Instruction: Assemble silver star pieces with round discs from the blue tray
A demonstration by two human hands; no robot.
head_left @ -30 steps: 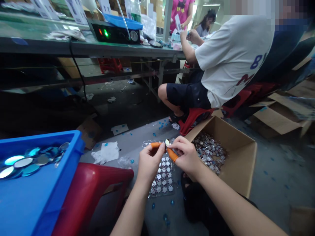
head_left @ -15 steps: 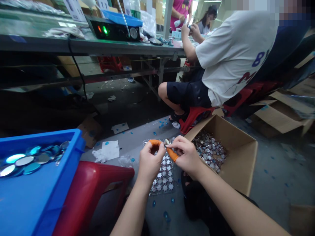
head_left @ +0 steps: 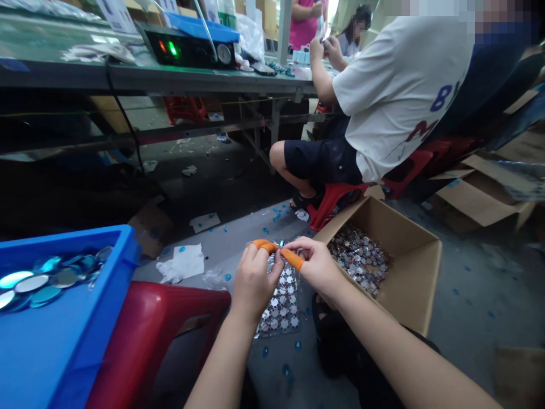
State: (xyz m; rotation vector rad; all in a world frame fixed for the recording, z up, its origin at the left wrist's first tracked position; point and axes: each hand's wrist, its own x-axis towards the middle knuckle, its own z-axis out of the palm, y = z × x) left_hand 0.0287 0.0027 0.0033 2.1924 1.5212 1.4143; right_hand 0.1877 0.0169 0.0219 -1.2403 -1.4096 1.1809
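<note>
My left hand (head_left: 256,272) and my right hand (head_left: 317,261) meet fingertip to fingertip, both with orange finger cots. Between the pinched fingertips is a small round disc (head_left: 281,243), seen nearly edge-on with a bluish rim; the fingers hide much of it. Below the hands lies a clear tray (head_left: 279,307) filled with rows of silver, flower-shaped pieces. To the right of my right hand stands an open cardboard box (head_left: 411,272), holding a heap of similar silver pieces (head_left: 361,261).
At left, a blue bin (head_left: 51,352) with round mirror-like discs (head_left: 51,281) rests by a red stool (head_left: 166,307). A workbench (head_left: 170,85) runs across the back. A seated co-worker in a white shirt (head_left: 400,96) is ahead right. Blue bits and paper (head_left: 187,261) litter the floor.
The disc has turned from showing its pale face to nearly edge-on. My hands have drawn closer together, and the left fingers have curled in. The whole view has shifted slightly.
</note>
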